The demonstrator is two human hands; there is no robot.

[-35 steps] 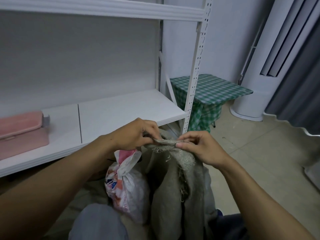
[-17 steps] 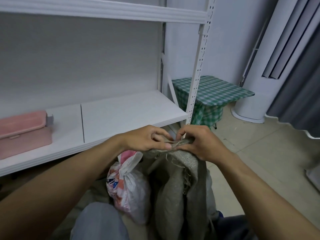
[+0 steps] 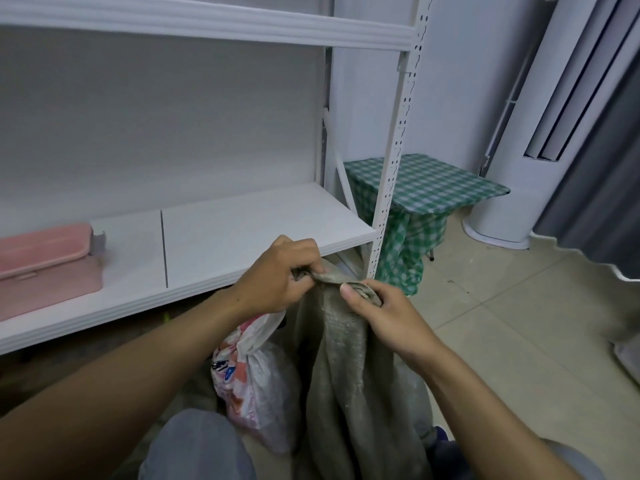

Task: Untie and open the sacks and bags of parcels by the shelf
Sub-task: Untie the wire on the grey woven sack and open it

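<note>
A single wide-angle view from a camera worn on the person's head looks forward and down from low beside a white metal shelf unit [image 3: 242,230], whose lower board crosses the left half. The lens sits closest to the person's own forearms, which rise from the bottom corners and meet just below centre, where the left hand [image 3: 277,275] and right hand [image 3: 384,317] grip the mouth of a grey-brown woven sack [image 3: 346,375] near the board's front right corner. Farther off, the right side takes in a green checked cloth-covered table [image 3: 426,185], a pale tiled floor [image 3: 519,323] and a tall white tower-shaped appliance [image 3: 512,168], which leans toward the frame's edge.
</note>
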